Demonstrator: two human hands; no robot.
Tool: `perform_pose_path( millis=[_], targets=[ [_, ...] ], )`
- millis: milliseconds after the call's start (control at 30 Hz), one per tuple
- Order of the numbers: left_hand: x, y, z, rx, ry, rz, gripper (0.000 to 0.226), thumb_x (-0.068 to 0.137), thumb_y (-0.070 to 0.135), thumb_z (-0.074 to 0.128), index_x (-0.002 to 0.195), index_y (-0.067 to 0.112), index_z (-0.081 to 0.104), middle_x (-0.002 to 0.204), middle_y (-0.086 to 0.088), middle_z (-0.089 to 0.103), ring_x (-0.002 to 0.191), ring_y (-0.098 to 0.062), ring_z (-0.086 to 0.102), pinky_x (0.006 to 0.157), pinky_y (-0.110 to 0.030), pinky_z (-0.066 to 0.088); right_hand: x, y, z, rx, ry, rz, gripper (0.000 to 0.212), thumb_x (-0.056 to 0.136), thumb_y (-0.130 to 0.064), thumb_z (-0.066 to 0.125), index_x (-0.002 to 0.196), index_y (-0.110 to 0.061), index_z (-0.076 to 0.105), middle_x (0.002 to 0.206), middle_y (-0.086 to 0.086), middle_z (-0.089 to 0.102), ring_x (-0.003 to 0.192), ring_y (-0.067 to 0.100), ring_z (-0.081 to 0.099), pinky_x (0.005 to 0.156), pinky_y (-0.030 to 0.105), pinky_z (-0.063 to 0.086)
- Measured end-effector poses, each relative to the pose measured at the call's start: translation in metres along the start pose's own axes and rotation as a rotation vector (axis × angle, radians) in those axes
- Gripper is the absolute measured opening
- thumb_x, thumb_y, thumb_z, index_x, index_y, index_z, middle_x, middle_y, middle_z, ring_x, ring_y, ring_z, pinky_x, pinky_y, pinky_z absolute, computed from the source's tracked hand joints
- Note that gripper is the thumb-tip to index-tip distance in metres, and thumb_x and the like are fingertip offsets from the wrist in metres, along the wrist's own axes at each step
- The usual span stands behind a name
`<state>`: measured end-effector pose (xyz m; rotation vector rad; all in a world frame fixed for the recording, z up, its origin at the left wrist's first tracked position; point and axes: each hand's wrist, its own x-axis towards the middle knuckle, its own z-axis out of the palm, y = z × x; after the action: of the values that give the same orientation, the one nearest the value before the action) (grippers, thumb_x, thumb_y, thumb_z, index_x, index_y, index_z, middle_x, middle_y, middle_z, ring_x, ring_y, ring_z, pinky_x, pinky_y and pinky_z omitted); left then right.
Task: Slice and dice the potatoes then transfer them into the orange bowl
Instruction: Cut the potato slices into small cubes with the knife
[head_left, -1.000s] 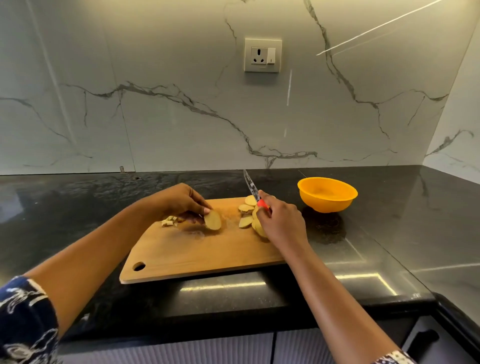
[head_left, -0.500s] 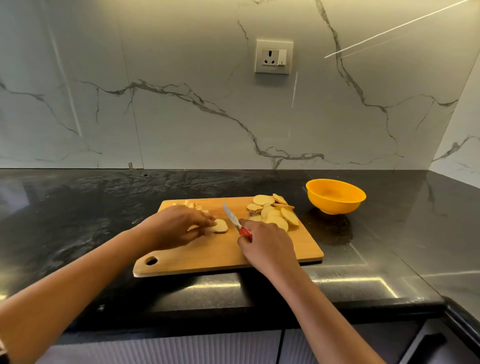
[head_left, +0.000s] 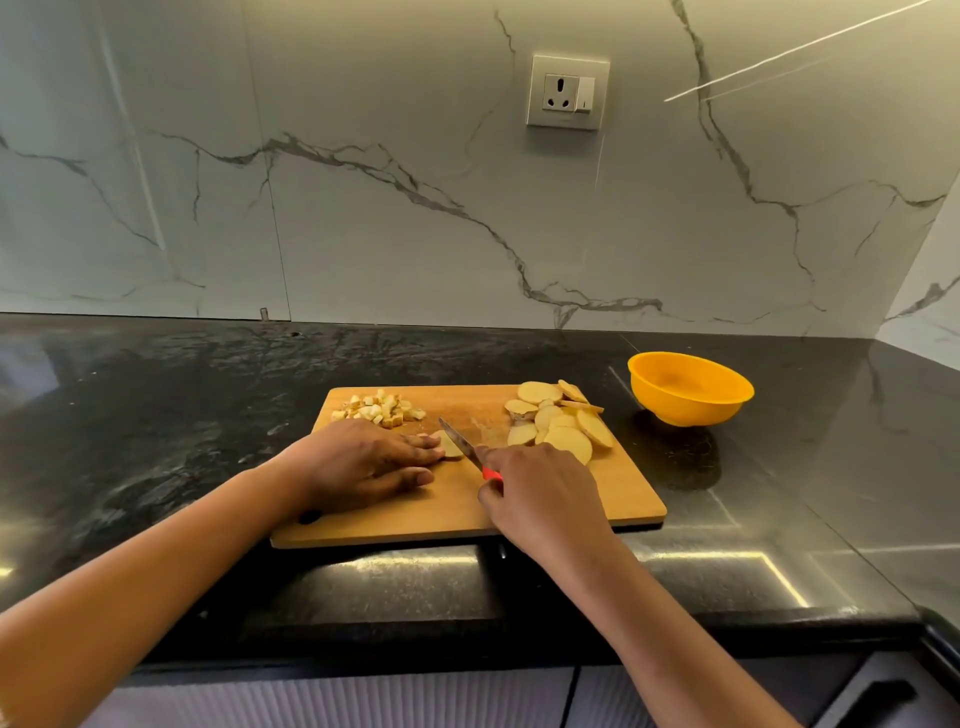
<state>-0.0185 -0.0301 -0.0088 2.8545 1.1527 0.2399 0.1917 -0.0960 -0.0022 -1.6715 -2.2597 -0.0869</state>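
A single potato slice (head_left: 451, 446) lies flat near the middle of the wooden cutting board (head_left: 524, 512), and the fingertips of the left hand (head_left: 363, 462) rest on its left edge. That hand lies low over the board with its fingers stretched out straight and close together, the thumb alongside. The knife (head_left: 458, 442) has its blade angled across the slice, tip pointing away to the left, and its edge meets the slice's right side. The right hand (head_left: 540, 499) has its fingers curled round the knife's red handle, of which only a small part shows. Toward the board's far right corner sits a loose heap of round potato slices (head_left: 563, 422), overlapping one another. At the far left corner is a small pile of diced potato (head_left: 382, 408), just beyond the left hand's knuckles. The orange bowl (head_left: 691, 402) stands upright on the black, glossy surface (head_left: 156, 415), to the right of the board and apart from it. Behind rises a pale marble wall (head_left: 363, 234) with grey veins, bearing a socket (head_left: 569, 92).
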Motion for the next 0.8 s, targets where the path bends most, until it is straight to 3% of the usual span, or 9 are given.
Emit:
perform_pose_path(
  millis=[233, 367, 500, 667, 800],
  targets=[
    [0.001, -0.002, 0.004, 0.020, 0.033, -0.002, 0.081, 0.079, 0.080, 0.010, 0.131, 0.033, 0.051, 0.133, 0.029, 0.035, 0.124, 0.001, 0.046, 0.101, -0.030, 0.045, 0.009, -0.025, -0.003, -0.159, -0.091, -0.071, 0.022, 0.099, -0.023, 0.046, 0.117, -0.015, 0.057, 0.100, 0.003, 0.062, 0.078, 0.015, 0.046, 0.065, 0.028, 0.037],
    [0.001, -0.002, 0.003, 0.013, 0.018, -0.033, 0.086, 0.075, 0.084, 0.009, 0.131, 0.035, 0.050, 0.132, 0.033, 0.033, 0.124, 0.002, 0.045, 0.102, -0.030, 0.043, -0.011, -0.017, -0.008, -0.168, -0.098, -0.103, 0.029, 0.099, -0.021, 0.045, 0.127, -0.016, 0.052, 0.098, 0.002, 0.060, 0.081, 0.016, 0.051, 0.064, 0.027, 0.038],
    [0.001, -0.001, 0.004, -0.004, 0.027, -0.029, 0.082, 0.077, 0.081, 0.013, 0.131, 0.032, 0.051, 0.132, 0.030, 0.035, 0.124, 0.000, 0.046, 0.101, -0.030, 0.044, -0.036, -0.013, -0.016, -0.192, -0.109, -0.117, 0.039, 0.099, -0.020, 0.045, 0.138, -0.018, 0.043, 0.082, -0.001, 0.046, 0.074, 0.015, 0.043, 0.049, 0.023, 0.029],
    [-0.002, 0.000, 0.005, -0.013, 0.098, -0.032, 0.082, 0.079, 0.080, 0.013, 0.129, 0.031, 0.054, 0.132, 0.026, 0.042, 0.124, 0.005, 0.043, 0.102, -0.026, 0.043, -0.037, -0.008, -0.026, -0.094, -0.056, -0.107, 0.035, 0.099, -0.029, 0.043, 0.133, -0.024, 0.049, 0.099, -0.001, 0.061, 0.079, 0.014, 0.049, 0.063, 0.026, 0.042],
    [-0.006, 0.002, 0.006, 0.006, 0.131, -0.052, 0.083, 0.079, 0.081, 0.010, 0.127, 0.031, 0.057, 0.131, 0.018, 0.052, 0.122, 0.006, 0.043, 0.100, -0.020, 0.041, -0.024, -0.008, -0.023, -0.023, 0.073, -0.052, 0.044, 0.099, -0.034, 0.041, 0.143, -0.030, 0.039, 0.106, -0.004, 0.064, 0.089, 0.014, 0.056, 0.071, 0.027, 0.048]
  ],
)
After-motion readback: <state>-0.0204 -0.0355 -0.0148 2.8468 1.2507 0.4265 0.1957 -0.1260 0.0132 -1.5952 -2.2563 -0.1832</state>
